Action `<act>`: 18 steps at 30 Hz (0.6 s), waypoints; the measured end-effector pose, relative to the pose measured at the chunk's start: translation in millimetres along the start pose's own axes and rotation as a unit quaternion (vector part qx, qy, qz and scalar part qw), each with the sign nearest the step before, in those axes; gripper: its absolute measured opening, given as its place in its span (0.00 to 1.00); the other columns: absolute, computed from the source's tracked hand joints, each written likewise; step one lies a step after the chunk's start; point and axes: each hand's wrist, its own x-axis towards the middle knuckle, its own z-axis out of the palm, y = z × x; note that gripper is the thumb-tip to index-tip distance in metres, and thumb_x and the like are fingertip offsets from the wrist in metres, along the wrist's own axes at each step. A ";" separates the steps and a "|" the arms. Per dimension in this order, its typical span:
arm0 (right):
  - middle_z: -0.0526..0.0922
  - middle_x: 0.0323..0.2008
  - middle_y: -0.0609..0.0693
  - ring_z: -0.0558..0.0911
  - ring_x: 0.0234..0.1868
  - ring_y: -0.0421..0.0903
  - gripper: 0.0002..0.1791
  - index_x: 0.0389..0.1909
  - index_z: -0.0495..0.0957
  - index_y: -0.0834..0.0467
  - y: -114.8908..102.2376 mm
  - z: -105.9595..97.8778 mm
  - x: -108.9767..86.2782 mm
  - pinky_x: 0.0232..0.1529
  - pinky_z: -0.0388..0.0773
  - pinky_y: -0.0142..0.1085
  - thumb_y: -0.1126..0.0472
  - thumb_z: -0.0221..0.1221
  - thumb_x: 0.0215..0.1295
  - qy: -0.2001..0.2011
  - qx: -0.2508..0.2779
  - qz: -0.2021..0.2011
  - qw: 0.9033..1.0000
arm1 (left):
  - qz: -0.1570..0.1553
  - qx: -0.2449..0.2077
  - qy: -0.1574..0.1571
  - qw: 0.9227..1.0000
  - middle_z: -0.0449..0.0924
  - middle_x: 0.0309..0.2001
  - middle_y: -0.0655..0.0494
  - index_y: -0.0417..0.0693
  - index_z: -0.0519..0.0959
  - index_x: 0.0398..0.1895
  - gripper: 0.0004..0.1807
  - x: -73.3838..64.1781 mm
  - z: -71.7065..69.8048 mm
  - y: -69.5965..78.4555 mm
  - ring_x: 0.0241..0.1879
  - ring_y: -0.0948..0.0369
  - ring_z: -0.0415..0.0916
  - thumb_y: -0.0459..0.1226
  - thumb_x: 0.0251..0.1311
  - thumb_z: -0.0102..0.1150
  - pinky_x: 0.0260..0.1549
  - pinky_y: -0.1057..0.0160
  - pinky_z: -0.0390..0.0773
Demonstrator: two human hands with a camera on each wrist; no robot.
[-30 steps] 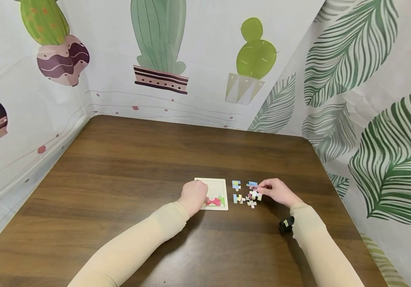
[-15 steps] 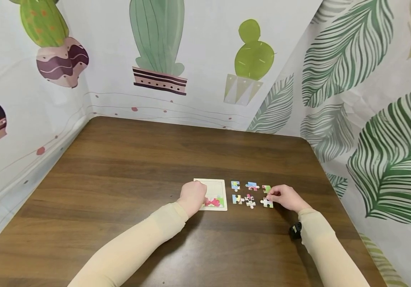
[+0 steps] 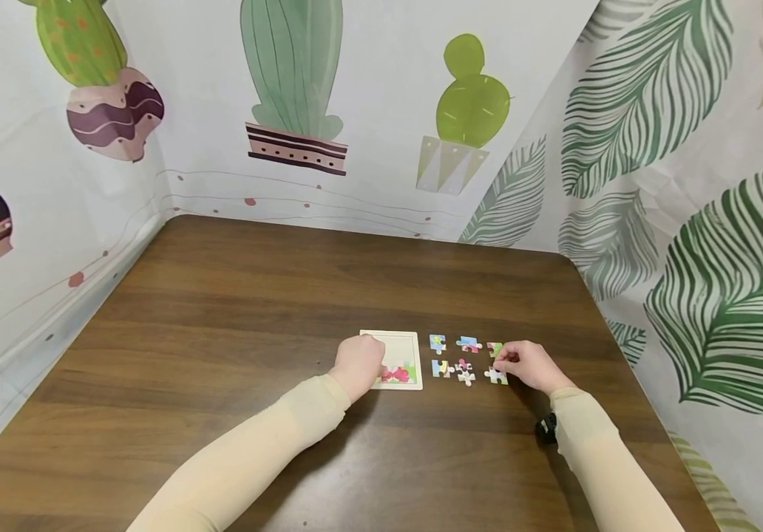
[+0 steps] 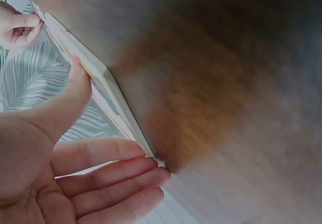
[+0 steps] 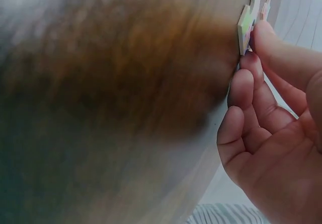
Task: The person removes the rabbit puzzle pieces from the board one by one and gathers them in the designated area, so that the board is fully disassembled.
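Head | left hand point(image 3: 358, 364) grips frame point(image 3: 403, 348), hiding part | right hand point(image 3: 529, 363) pinches piece point(image 3: 495, 376) | loose pieces point(image 3: 469, 344) between

- Wall cloth point(image 3: 381, 89): behind the table point(image 3: 255, 295) and along its sides.
- Tray point(image 3: 400, 347): on the table, slightly right of centre; left hand point(image 3: 358, 363) at its left side.
- Set pieces point(image 3: 398, 374): in the tray, along its near side.
- Loose pieces point(image 3: 469, 344): right of the tray, in back and front rows.
- Front right-end piece point(image 3: 496, 377): at the right hand's point(image 3: 531, 363) fingertips.
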 end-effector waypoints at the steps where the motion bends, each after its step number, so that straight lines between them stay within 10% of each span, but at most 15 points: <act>1: 0.78 0.23 0.44 0.72 0.27 0.41 0.05 0.25 0.80 0.55 -0.1 0.1 -0.1 0.31 0.70 0.36 0.64 0.64 0.58 0.000 -0.001 0.001 1.000 | 0.000 0.001 -0.001 1.000 0.83 0.24 0.57 0.51 0.82 0.19 0.15 0.1 -0.4 0.0 0.24 0.59 0.80 0.51 0.43 0.71 0.20 0.58 0.79; 18: 0.80 0.26 0.46 0.73 0.27 0.42 0.04 0.31 0.82 0.56 -30.7 16.0 14.7 0.30 0.71 0.35 0.60 0.62 0.61 0.023 0.038 0.008 0.999 | 0.001 -0.002 0.004 1.000 0.83 0.23 0.57 0.51 0.81 0.18 0.14 0.2 0.4 -0.1 0.23 0.59 0.80 0.49 0.42 0.72 0.20 0.58 0.79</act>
